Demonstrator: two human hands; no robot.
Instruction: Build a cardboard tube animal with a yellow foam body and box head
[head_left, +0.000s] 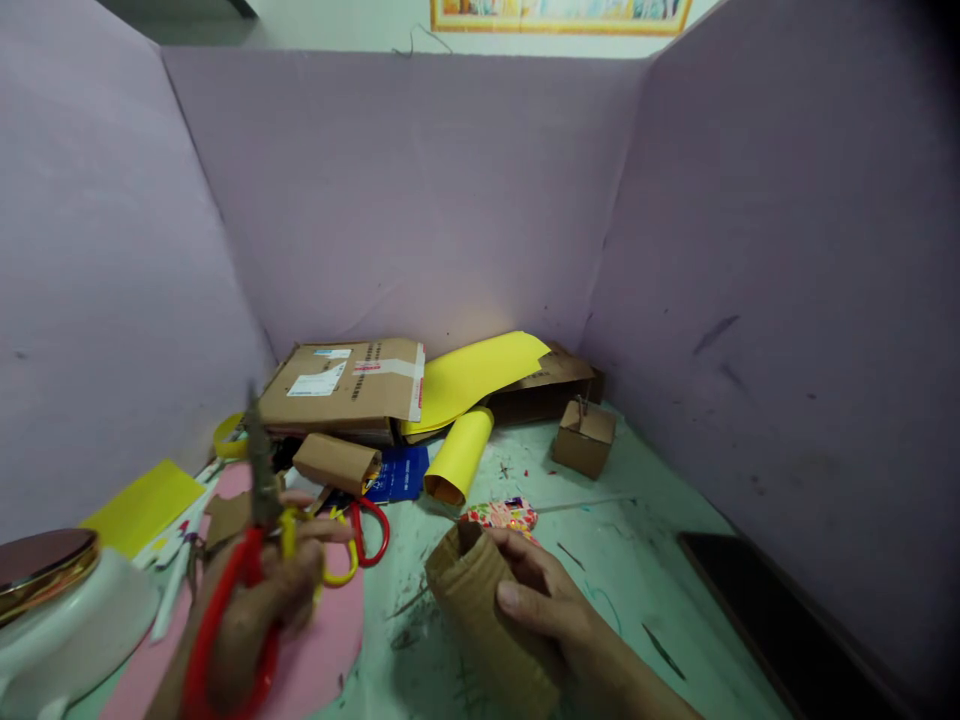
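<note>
Left hand (281, 590): is curling round the red-handled scissors (260, 525), blurred, with the blades pointing upward; if they are spread, I cannot tell.
Right hand (551, 600): is pinching the brown paper tube (480, 605) between thumb and fingers.
Brown paper tube: is tilting above the green table (622, 540), right of the pink sheet (334, 640).
Yellow roll (463, 455): is lying beyond the tube.

A craft corner: a stained table (615, 560) towards six o'clock, walled by purple boards (405, 200) at nine, twelve and three, with yellow paper (480, 378) mid-dial, pink paper (330, 630) at seven, scissors (252, 555) at eight.
</note>
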